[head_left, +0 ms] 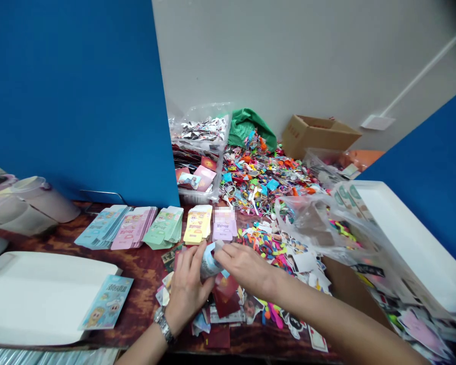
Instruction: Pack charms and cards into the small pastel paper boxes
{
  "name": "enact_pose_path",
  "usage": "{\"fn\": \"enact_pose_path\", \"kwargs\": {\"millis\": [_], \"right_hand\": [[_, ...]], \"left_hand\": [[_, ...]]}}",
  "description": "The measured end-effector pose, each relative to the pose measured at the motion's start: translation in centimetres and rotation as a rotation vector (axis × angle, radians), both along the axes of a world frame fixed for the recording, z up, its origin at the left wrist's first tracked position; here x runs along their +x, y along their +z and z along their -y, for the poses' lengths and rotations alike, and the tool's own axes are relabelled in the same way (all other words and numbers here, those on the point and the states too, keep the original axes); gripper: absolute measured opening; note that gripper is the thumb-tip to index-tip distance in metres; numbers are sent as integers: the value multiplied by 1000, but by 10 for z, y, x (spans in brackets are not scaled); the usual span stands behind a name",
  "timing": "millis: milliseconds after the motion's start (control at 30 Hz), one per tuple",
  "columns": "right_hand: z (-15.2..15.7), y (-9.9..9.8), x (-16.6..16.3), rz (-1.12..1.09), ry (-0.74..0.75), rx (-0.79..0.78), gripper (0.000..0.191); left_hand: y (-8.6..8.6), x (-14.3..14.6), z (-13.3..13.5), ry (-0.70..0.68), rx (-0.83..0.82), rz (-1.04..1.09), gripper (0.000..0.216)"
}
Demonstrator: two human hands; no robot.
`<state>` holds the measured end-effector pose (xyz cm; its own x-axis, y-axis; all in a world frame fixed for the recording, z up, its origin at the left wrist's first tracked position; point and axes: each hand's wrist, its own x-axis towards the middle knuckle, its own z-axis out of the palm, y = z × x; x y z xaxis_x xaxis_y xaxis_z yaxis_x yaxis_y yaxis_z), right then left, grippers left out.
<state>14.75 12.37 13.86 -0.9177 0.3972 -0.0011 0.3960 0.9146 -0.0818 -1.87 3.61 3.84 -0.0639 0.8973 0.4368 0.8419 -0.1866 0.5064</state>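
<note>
My left hand, with a metal wristwatch, and my right hand meet over the table. Both grip a small pale blue and white bottle, though it could be a rolled packet. Below my hands lie loose printed paper scraps and dark red card pieces. Just beyond my fingertips stand stacks of yellow cards and lilac cards. Further left are blue cards, pink cards and green cards.
A white tray with a loose blue card lies left on the wooden table. A colourful scrap heap spreads ahead, with a clear bin and a cardboard box behind. A plastic bag sits right.
</note>
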Motion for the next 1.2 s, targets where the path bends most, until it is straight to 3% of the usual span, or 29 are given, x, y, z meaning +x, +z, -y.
{"fn": "enact_pose_path", "kwargs": {"millis": [167,367,500,667,833,1033,1133,1200], "right_hand": [[-5,8,6,-23,44,6,15],[5,-18,0,-225,-64,-94,15],[13,-28,-4,-303,-101,-165,25],[15,-18,3,-395,2,-348,43],[10,-2,20,-636,-36,-189,29],[17,-13,18,-488,15,66,24],[20,-17,16,-423,-6,52,26],[19,-13,20,-444,2,-40,25]], "left_hand": [[6,1,2,-22,7,-26,75],[7,5,1,-6,34,10,73],[5,6,2,-42,34,1,73],[2,3,7,-49,-33,40,77],[4,0,9,-70,-53,164,79],[1,0,13,-99,14,180,82],[-2,-1,15,-112,74,156,81],[-1,-2,14,-119,83,151,79]]}}
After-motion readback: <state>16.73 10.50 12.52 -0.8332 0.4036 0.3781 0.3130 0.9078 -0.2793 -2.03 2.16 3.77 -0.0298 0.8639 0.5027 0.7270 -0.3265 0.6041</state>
